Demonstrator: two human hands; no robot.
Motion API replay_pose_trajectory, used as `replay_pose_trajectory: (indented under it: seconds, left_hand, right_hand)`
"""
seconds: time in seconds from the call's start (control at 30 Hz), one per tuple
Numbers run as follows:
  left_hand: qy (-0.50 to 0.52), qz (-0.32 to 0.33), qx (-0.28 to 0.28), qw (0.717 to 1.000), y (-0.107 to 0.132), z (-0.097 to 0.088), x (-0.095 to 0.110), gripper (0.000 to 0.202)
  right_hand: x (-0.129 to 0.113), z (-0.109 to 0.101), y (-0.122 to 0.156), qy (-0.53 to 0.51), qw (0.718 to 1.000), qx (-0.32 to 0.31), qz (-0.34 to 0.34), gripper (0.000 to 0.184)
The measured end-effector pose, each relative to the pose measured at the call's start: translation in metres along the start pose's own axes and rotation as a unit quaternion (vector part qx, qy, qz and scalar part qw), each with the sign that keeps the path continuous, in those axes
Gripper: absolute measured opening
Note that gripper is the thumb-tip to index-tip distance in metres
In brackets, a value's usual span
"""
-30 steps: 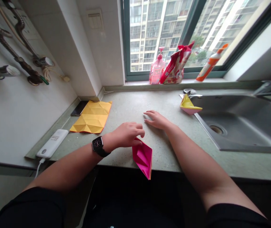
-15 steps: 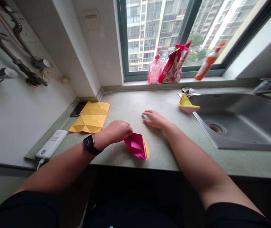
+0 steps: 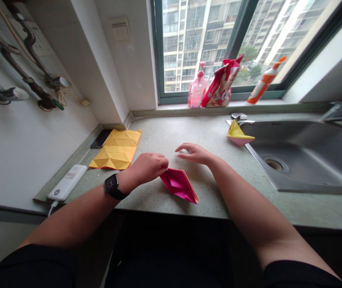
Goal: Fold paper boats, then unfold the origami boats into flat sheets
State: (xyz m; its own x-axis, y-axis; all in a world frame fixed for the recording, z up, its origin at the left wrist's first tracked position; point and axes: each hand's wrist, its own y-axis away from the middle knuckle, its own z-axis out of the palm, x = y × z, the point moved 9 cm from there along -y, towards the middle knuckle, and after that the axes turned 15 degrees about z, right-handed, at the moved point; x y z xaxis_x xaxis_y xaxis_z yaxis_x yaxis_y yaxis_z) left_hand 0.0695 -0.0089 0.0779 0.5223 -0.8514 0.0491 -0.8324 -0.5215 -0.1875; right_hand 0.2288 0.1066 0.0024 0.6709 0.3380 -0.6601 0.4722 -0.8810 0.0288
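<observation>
A folded pink paper piece lies on the grey-green counter near its front edge. My left hand, with a black watch on the wrist, is closed in a pinch on the paper's left corner. My right hand hovers just behind the paper with its fingers spread and holds nothing. A small folded yellow and pink paper boat sits at the sink's left rim, far from both hands.
A creased yellow paper sheet and a dark phone lie at the left. A white power bank sits by the wall. The steel sink is at the right, scissors behind the boat, bottles and a red bag on the sill.
My left hand has brought the pink paper from over the counter's edge onto the counter and laid it flatter. My right hand has lifted slightly off the counter.
</observation>
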Motion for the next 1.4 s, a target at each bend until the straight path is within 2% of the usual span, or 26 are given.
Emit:
replay_pose_trajectory:
  seconds: [0.13, 0.3, 0.4, 0.47, 0.53, 0.63, 0.7, 0.77, 0.83, 0.9, 1.07, 1.17, 1.23, 1.3, 1.4]
  left_hand:
    - [-0.003, -0.004, 0.013, 1.0, 0.0, -0.014, 0.003, 0.016]
    - [0.036, -0.026, 0.032, 0.998, 0.001, -0.033, 0.001, 0.014]
    - [0.122, -0.044, 0.073, 0.989, 0.002, -0.051, -0.005, 0.014]
    - [0.173, -0.065, 0.103, 0.977, 0.004, -0.064, -0.014, 0.016]
    - [0.203, -0.089, 0.136, 0.966, 0.007, -0.076, -0.025, 0.019]
    - [0.221, -0.133, 0.19, 0.947, 0.011, -0.083, -0.049, 0.024]
    - [0.214, -0.16, 0.222, 0.938, 0.012, -0.08, -0.068, 0.024]
    - [0.184, -0.178, 0.245, 0.935, 0.009, -0.072, -0.084, 0.022]
    - [0.149, -0.191, 0.248, 0.938, 0.0, -0.058, -0.098, 0.019]
    - [0.128, -0.2, 0.239, 0.942, -0.011, -0.041, -0.107, 0.016]
    - [0.133, -0.182, 0.23, 0.947, -0.037, 0.001, -0.11, 0.014]
    - [0.117, -0.115, 0.249, 0.955, -0.042, 0.018, -0.099, 0.016]
    - [0.104, -0.055, 0.271, 0.955, -0.041, 0.026, -0.09, 0.035]
    - [0.098, -0.026, 0.291, 0.951, -0.038, 0.032, -0.088, 0.061]
    - [0.104, -0.075, 0.307, 0.943, -0.031, 0.038, -0.099, 0.081]
  right_hand:
    - [-0.022, 0.014, 0.016, -0.1, 0.98, -0.171, 0.005, 0.04]
    - [-0.03, 0.033, 0.028, -0.152, 0.948, -0.277, 0.033, 0.042]
    - [-0.03, 0.046, 0.029, -0.181, 0.933, -0.306, 0.051, 0.034]
    - [-0.033, 0.051, 0.028, -0.184, 0.935, -0.298, 0.049, 0.029]
    - [-0.038, 0.052, 0.027, -0.176, 0.944, -0.277, 0.033, 0.029]
    - [-0.043, 0.054, 0.029, -0.181, 0.938, -0.293, 0.03, 0.034]
    - [-0.038, 0.044, 0.024, -0.23, 0.935, -0.265, 0.052, 0.038]
    - [-0.025, 0.016, 0.015, -0.32, 0.931, -0.156, 0.076, 0.045]
    - [-0.01, -0.012, 0.011, -0.411, 0.906, -0.038, 0.091, 0.054]
    - [0.001, -0.023, 0.011, -0.459, 0.882, 0.015, 0.109, 0.058]
    - [0.015, -0.006, 0.006, -0.423, 0.889, 0.024, 0.171, 0.058]
    - [0.023, 0.006, 0.002, -0.408, 0.892, 0.02, 0.195, 0.051]
    - [0.028, 0.01, 0.0, -0.4, 0.893, 0.024, 0.206, 0.043]
    - [0.032, 0.009, 0.0, -0.395, 0.893, 0.039, 0.212, 0.039]
    - [0.033, 0.004, -0.001, -0.39, 0.895, 0.073, 0.203, 0.039]
